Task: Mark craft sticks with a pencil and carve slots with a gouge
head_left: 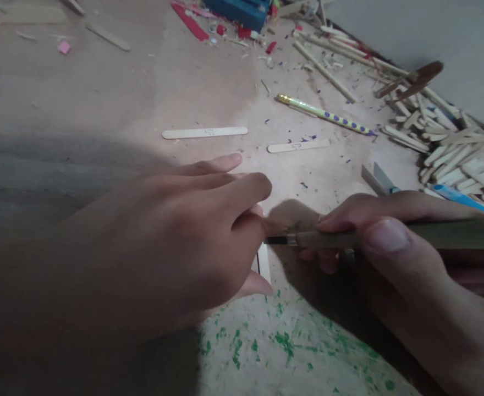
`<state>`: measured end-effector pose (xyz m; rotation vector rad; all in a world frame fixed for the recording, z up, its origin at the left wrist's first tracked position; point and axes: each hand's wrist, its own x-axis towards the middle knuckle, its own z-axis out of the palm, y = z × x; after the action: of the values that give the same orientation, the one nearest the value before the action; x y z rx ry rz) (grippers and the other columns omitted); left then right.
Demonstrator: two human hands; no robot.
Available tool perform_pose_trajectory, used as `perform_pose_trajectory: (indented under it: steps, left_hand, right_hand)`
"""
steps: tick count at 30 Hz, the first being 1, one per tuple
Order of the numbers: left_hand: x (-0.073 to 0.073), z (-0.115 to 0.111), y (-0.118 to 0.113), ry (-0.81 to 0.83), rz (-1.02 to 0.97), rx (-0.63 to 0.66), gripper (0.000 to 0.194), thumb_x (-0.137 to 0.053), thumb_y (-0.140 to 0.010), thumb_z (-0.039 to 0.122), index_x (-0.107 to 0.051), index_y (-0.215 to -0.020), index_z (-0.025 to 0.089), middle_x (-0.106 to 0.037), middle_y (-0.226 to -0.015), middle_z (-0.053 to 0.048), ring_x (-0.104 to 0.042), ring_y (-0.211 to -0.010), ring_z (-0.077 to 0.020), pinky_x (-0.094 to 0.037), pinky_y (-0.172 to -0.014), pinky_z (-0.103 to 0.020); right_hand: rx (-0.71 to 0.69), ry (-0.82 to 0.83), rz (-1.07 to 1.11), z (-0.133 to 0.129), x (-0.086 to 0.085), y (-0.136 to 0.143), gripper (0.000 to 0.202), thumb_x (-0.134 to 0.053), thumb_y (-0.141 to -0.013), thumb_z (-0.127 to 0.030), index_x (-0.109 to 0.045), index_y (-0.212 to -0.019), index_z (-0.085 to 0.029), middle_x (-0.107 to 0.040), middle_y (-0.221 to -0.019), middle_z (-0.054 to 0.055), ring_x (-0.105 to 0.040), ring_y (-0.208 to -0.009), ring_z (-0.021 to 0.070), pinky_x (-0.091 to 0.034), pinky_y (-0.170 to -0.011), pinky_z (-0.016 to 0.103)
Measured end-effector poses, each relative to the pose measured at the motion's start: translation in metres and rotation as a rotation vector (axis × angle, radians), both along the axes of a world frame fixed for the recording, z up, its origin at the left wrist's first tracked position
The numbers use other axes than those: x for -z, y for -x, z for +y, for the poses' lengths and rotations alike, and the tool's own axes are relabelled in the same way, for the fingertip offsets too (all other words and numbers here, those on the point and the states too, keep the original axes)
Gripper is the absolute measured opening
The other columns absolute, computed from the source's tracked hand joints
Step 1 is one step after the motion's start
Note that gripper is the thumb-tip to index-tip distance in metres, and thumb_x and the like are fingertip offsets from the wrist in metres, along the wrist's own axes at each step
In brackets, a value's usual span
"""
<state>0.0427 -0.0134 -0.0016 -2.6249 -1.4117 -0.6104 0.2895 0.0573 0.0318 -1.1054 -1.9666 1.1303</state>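
Observation:
My left hand [192,236] is bent over a pale strip [264,267] on the table, its fingers closed and pressing down; most of the strip is hidden under it. In my right hand [390,242] is a tool with a thick olive-grey handle [345,240], gripped between thumb and fingers. The tool's dark, narrow tip reaches the edge of my left hand, where its end is hidden. Beyond my hands lie two wooden sticks, one [204,132] at centre and a shorter-looking one [297,146] to its right, both with small drawn lines.
A dotted yellow-green pencil [326,114] lies behind the sticks. Cut stick pieces [460,148] are heaped at right, near a blue pen [467,201] and a metal blade [378,179]. Shavings and a blue block [242,12] are at the back.

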Motion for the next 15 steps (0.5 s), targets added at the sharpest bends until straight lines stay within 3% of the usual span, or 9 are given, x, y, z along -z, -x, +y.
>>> perform_pose_trajectory:
  steps: [4, 8, 12, 15]
  left_hand:
    - [-0.0019, 0.0023, -0.0012, -0.004, 0.013, 0.016, 0.046, -0.056, -0.106, 0.053, -0.076, -0.121, 0.014, -0.075, -0.114, -0.005, -0.082, -0.111, -0.0314, -0.066, -0.104, -0.049]
    - [-0.0027, 0.0035, -0.0017, 0.003, 0.02, 0.002, 0.047, -0.054, -0.106, 0.054, -0.075, -0.123, 0.016, -0.074, -0.117, -0.002, -0.081, -0.116, -0.0307, -0.063, -0.11, -0.051]
    - [-0.0031, 0.0039, -0.0017, -0.005, 0.035, 0.018, 0.04, -0.056, -0.106, 0.049, -0.078, -0.118, 0.018, -0.075, -0.113, 0.0, -0.081, -0.116, -0.0289, -0.062, -0.11, -0.05]
    - [-0.0035, 0.0042, -0.0023, -0.002, 0.009, 0.025, 0.043, -0.064, -0.1, 0.054, -0.079, -0.116, 0.016, -0.075, -0.113, -0.002, -0.082, -0.113, -0.0317, -0.063, -0.109, -0.051]
  right_hand:
    - [0.024, -0.004, -0.012, -0.0015, 0.0014, -0.0013, 0.016, -0.078, -0.101, -0.049, -0.085, -0.095, -0.037, -0.075, -0.082, 0.0, -0.073, -0.065, 0.02, -0.057, -0.051, 0.034]
    - [0.044, 0.015, -0.009, -0.0021, 0.0018, -0.0029, 0.016, -0.08, -0.1, -0.05, -0.085, -0.095, -0.036, -0.075, -0.083, 0.001, -0.072, -0.066, 0.0212, -0.057, -0.052, 0.036]
    - [-0.007, -0.017, -0.033, -0.0005, 0.0004, -0.0042, 0.009, -0.08, -0.101, -0.04, -0.086, -0.1, -0.034, -0.076, -0.083, 0.001, -0.073, -0.067, 0.0197, -0.056, -0.055, 0.035]
    - [-0.034, -0.074, -0.084, -0.0036, -0.0029, -0.0006, 0.005, -0.08, -0.1, -0.032, -0.084, -0.098, -0.033, -0.077, -0.086, -0.001, -0.07, -0.069, 0.0171, -0.057, -0.06, 0.034]
